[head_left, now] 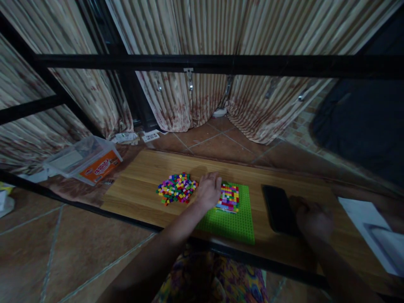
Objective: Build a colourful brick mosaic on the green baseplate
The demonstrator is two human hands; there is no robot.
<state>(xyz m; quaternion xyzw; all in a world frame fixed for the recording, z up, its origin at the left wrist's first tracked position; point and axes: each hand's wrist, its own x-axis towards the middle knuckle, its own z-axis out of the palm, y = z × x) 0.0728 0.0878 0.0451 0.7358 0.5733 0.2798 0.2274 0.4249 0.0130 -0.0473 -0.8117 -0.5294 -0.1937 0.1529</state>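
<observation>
My left hand (208,192) bends over the left edge of a small-brick mosaic (229,198), its fingers curled down and pressed together. Whatever lies under the fingertips is hidden. Multicoloured rows make up the mosaic, which sits on a bright green studded baseplate (243,223). Just left of the hand lies a loose pile of tiny coloured bricks (176,188). My right hand (313,219) rests in a loose fist on the wooden board, close against the right side of a dark phone (279,209). No object shows in that hand, though it is dim there.
A clear plastic box (83,160) with an orange label stands beyond the wooden board's (132,189) left end. White paper (368,229) lies at the right. A dark metal bar (221,63) crosses in front of striped curtains (176,97). Brown tiles (94,244) cover the floor.
</observation>
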